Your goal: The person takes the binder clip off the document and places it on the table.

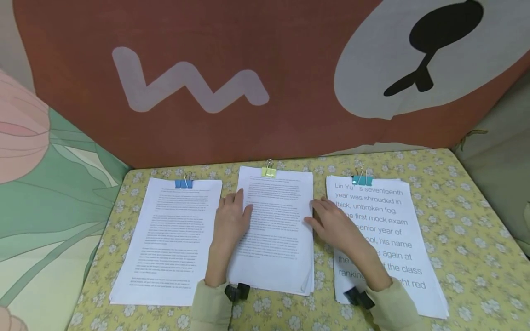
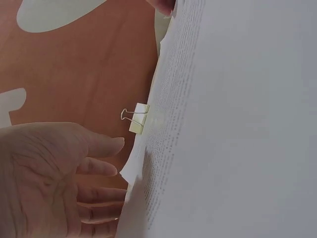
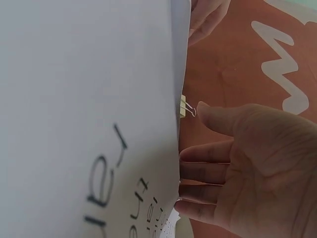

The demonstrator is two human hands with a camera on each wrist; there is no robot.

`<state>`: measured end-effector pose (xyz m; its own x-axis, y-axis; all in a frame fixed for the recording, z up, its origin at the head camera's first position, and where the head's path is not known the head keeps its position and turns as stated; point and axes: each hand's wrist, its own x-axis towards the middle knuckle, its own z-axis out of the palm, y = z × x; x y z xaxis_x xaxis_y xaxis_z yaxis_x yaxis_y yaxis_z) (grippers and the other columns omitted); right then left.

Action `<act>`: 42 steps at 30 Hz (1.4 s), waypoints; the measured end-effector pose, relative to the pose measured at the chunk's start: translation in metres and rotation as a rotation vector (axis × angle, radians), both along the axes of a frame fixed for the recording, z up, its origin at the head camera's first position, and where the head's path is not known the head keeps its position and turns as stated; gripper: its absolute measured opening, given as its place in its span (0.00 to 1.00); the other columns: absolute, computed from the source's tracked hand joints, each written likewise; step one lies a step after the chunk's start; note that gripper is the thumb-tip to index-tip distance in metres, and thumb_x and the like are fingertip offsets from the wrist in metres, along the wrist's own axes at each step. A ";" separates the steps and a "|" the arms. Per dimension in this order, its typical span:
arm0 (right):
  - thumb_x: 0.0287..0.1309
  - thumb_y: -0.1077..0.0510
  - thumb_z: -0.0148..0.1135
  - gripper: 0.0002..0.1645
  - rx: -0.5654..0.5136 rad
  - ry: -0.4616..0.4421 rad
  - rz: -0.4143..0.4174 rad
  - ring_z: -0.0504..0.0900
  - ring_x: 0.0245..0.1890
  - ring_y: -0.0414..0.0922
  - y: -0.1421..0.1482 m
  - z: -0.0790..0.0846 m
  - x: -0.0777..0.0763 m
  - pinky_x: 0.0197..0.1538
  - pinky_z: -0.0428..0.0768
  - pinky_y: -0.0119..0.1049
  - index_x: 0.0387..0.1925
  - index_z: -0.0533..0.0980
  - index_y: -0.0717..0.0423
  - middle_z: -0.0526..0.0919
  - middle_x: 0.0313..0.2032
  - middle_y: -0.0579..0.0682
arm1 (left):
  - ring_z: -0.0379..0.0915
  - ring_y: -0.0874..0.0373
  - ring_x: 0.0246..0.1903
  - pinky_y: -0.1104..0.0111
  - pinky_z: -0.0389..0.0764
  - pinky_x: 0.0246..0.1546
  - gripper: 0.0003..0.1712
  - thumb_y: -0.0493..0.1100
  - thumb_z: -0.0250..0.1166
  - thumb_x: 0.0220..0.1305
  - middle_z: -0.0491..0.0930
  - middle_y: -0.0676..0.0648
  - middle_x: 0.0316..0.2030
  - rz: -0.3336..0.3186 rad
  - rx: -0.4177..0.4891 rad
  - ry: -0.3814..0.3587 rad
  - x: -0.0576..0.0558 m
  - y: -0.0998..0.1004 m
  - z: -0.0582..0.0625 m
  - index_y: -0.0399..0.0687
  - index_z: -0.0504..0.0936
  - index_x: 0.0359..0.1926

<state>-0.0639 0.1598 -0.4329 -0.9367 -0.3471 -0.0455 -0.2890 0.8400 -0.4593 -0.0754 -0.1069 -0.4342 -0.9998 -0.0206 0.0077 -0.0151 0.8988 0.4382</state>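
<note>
Hands: two, apart, one along each long edge of the middle stack, fingers loosely extended rather than clamped; how firmly they touch the edges I cannot tell.
Left hand: at the stack's 9 o'clock edge, thumb reaching over the margin.
Right hand: at the 3 o'clock edge, fingertips by the paper's side, forearm crossing above the right stack.
Middle stack: between the hands, at 3 o'clock from the left one and 9 o'clock from the right; small print, a corner curled at 5 o'clock.
Yellow clip: at the middle stack's 12 o'clock edge.
Left stack: toward 8 o'clock from the left hand, small print, blue clip at its 12 o'clock edge.
Right stack: toward 4 o'clock from the right hand, large print, teal clip at 12 o'clock.
Count: three stacks, three clips, one per stack; two black wrist straps.
Tablecloth: one, yellow, flowered, beneath all three.
</note>
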 end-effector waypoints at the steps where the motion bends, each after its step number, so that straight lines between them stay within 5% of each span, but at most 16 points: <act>1: 0.72 0.52 0.64 0.32 -0.005 -0.001 0.005 0.66 0.70 0.70 0.000 0.000 0.000 0.69 0.69 0.62 0.67 0.72 0.71 0.75 0.64 0.71 | 0.72 0.34 0.62 0.45 0.75 0.61 0.32 0.47 0.65 0.74 0.77 0.29 0.61 0.008 0.013 0.002 0.000 0.000 0.000 0.33 0.72 0.71; 9: 0.77 0.48 0.58 0.36 -0.163 -0.092 0.026 0.65 0.72 0.68 -0.002 0.003 0.002 0.70 0.66 0.63 0.72 0.66 0.70 0.70 0.69 0.71 | 0.69 0.31 0.65 0.43 0.74 0.63 0.35 0.48 0.63 0.74 0.72 0.27 0.64 0.139 0.198 -0.074 0.003 -0.004 0.002 0.33 0.67 0.73; 16: 0.77 0.49 0.57 0.37 -0.398 -0.191 -0.113 0.71 0.69 0.65 -0.008 0.002 -0.001 0.66 0.74 0.60 0.74 0.62 0.69 0.69 0.70 0.70 | 0.72 0.29 0.62 0.42 0.76 0.60 0.39 0.49 0.61 0.75 0.70 0.25 0.64 0.245 0.341 -0.195 0.005 -0.012 0.004 0.32 0.60 0.77; 22: 0.74 0.60 0.60 0.34 -0.552 -0.278 -0.271 0.79 0.60 0.62 -0.011 -0.003 -0.006 0.59 0.80 0.54 0.75 0.61 0.67 0.75 0.64 0.69 | 0.83 0.38 0.51 0.51 0.84 0.49 0.35 0.43 0.58 0.77 0.82 0.28 0.53 0.217 0.355 -0.256 0.005 -0.012 0.004 0.28 0.59 0.76; 28: 0.69 0.68 0.57 0.40 -0.606 -0.357 -0.314 0.82 0.56 0.59 -0.009 -0.007 -0.010 0.56 0.82 0.50 0.79 0.55 0.64 0.79 0.60 0.68 | 0.85 0.42 0.48 0.54 0.86 0.46 0.27 0.37 0.58 0.75 0.82 0.31 0.55 0.145 0.389 -0.228 0.009 -0.003 0.010 0.33 0.69 0.72; 32: 0.69 0.66 0.57 0.39 -0.594 -0.380 -0.342 0.83 0.55 0.59 -0.005 -0.007 -0.012 0.57 0.81 0.51 0.78 0.56 0.65 0.82 0.57 0.67 | 0.86 0.44 0.46 0.55 0.87 0.43 0.27 0.36 0.57 0.75 0.83 0.32 0.55 0.089 0.494 -0.204 0.013 0.001 0.012 0.39 0.70 0.72; 38: 0.70 0.66 0.57 0.33 -0.571 -0.373 -0.323 0.85 0.51 0.58 0.000 -0.008 -0.013 0.52 0.84 0.47 0.74 0.63 0.69 0.83 0.55 0.67 | 0.86 0.49 0.41 0.58 0.87 0.39 0.32 0.33 0.56 0.74 0.83 0.38 0.55 0.107 0.760 -0.251 0.020 -0.001 0.004 0.51 0.66 0.77; 42: 0.70 0.66 0.58 0.31 -0.559 -0.362 -0.318 0.86 0.49 0.58 0.002 -0.009 -0.013 0.51 0.84 0.47 0.71 0.66 0.69 0.84 0.53 0.66 | 0.86 0.48 0.40 0.60 0.87 0.38 0.32 0.32 0.55 0.74 0.84 0.38 0.53 0.109 0.933 -0.255 0.026 -0.006 -0.001 0.48 0.66 0.77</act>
